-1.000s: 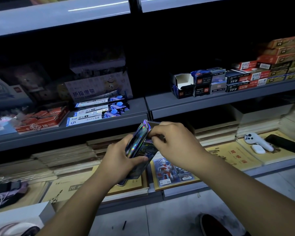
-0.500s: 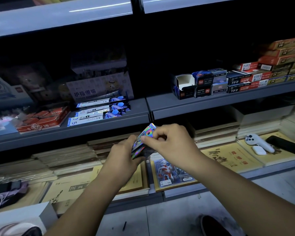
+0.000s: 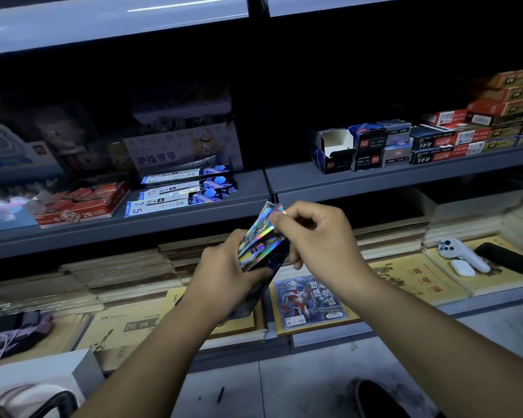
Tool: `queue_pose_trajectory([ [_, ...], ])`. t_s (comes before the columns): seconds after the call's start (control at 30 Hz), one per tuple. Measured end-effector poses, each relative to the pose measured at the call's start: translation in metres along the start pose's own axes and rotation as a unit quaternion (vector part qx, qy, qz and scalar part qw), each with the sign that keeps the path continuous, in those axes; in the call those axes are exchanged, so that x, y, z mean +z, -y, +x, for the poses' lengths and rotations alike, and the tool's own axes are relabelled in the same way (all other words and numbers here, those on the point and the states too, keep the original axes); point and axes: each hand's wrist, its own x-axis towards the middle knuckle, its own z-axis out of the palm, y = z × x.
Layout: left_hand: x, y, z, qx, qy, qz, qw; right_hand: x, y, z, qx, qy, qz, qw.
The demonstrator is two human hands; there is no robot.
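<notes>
Now the left hand [image 3: 224,268] grips what seems a shiny card stack [image 3: 261,238] above the lower shelf [image 3: 329,337] and the right hand [image 3: 317,233] pinches its top corner, so a hard pull may bend or spill cards.

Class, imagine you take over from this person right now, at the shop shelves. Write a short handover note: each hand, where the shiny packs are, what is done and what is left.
Left hand: grips a bundle of shiny foil packs, held upright in front of the shelves.
Right hand: pinches the top edge of the front pack.
Done: one picture pack lies flat on the yellow booklets of the bottom shelf.
Left: probably draw the pinched pack clear of the bundle and lay it down, then go through the others.
</notes>
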Motion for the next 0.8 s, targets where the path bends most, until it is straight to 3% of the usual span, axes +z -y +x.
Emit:
queue_pose_trajectory([
  [0.17,-0.002,0.003,-0.001,0.003,0.004,-0.006,1.000,0.005,-0.002,0.000,-0.012,0.031,-0.037,0.999],
  [0.33,0.001,0.002,0.001,0.008,-0.006,0.003,1.000,0.001,0.002,0.007,-0.028,-0.026,-0.041,0.998],
  [0.47,0.002,0.004,0.002,0.007,-0.004,-0.004,1.000,-0.022,0.014,0.016,-0.031,-0.102,0.019,0.994],
  [0.8,0.003,0.016,0.003,-0.005,-0.006,-0.052,0.999,-0.034,0.027,0.019,-0.004,-0.125,0.250,0.960],
])
